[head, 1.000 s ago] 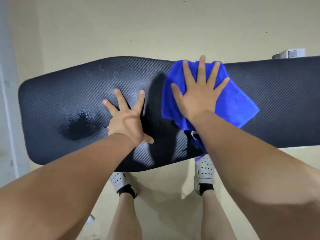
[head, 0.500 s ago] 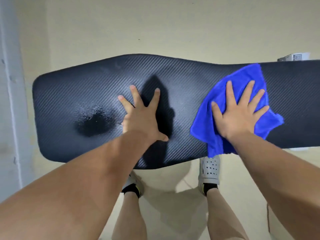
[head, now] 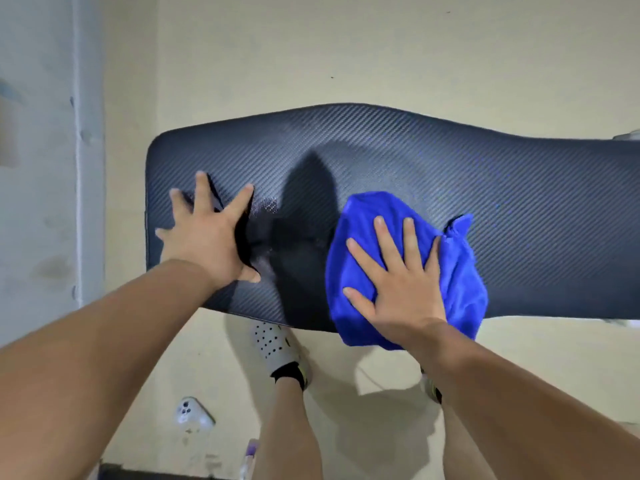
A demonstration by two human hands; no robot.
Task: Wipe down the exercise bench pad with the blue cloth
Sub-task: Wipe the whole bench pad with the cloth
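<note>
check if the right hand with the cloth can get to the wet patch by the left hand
Probably yes: the right hand and cloth face bare pad up to the wet patch, though the left hand borders it.

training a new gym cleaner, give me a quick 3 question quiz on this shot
1. True or false: the right hand presses flat on the blue cloth.
2. Which does the left hand touch? A) the cloth B) the bare bench pad C) the phone
3. Where does the phone lie?

Key: 1 true. 2 B. 3 on the floor, near the person's left leg.
</note>
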